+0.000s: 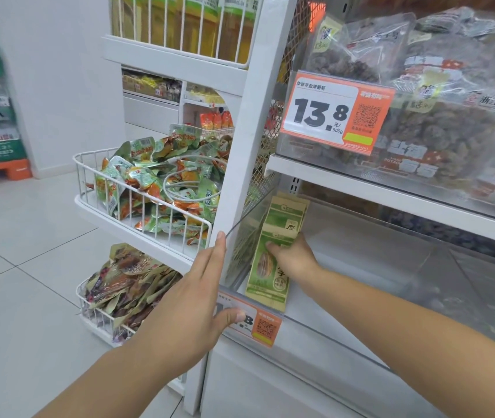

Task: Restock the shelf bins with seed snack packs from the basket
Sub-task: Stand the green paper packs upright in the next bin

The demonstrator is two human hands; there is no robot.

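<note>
The white metal shelf unit (pixel 249 122) carries clear, glossy acrylic bins. The upper bin (pixel 421 140) is packed with crinkly transparent bags of dark dried fruit behind an orange price card (pixel 335 111) reading 13.8. The lower bin (pixel 391 267) shows mostly its smooth white floor; at its left end, against the side wall, stand flat, matte green-and-tan sunflower seed packs (pixel 273 257) (one upright row, leaning slightly back). On the unit's side hang white wire baskets: the middle basket (pixel 149 203) is heaped with shiny green-and-orange foil sachets, and the lower basket (pixel 101 312) holds brown-and-cream foil packets.

The right hand (pixel 296 256) reaches into the lower bin, fingers curled round the front seed pack near its middle. The left hand (pixel 198 300) lies flat and open on the bin's front corner, fingers straight up along the clear edge, thumb pressing the small orange price label (pixel 258 322) on the front lip.
</note>
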